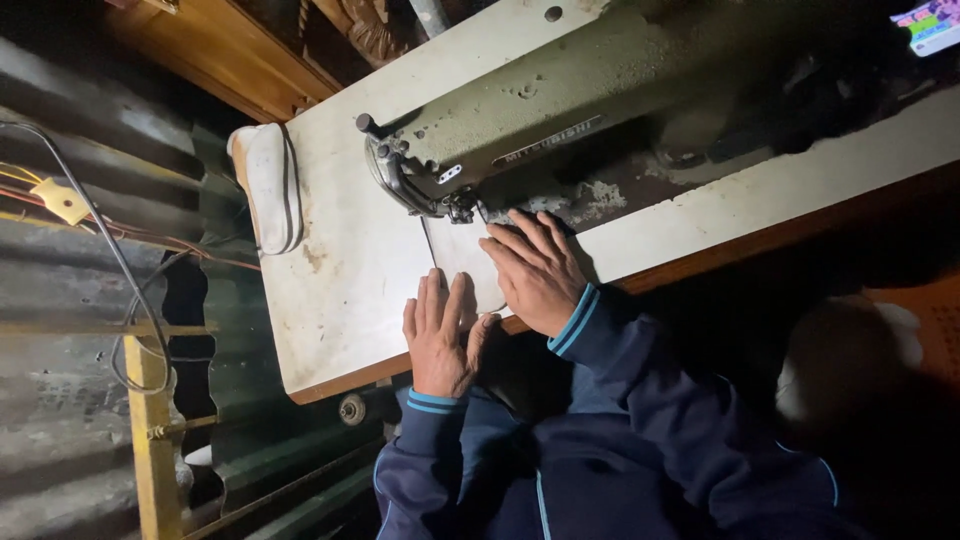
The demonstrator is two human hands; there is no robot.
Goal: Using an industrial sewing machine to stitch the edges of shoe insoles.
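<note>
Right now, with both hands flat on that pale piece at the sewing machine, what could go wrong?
1. The right hand lies with its fingers very near the needle area of the sewing machine; a slip could bring them under the needle.
2. The pale piece is held only by flat palms, so it might shift or pucker.
3. The left hand sits at the table edge, where the piece could slide off.

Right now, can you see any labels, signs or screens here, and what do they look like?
Nameplate: on the front of the sewing machine arm, a long thin strip of pale raised letters on green.
Colourful thing: top right corner, cut off by the edge; pink, green and white patches. Cannot tell whether it is a package or a screen.
</note>
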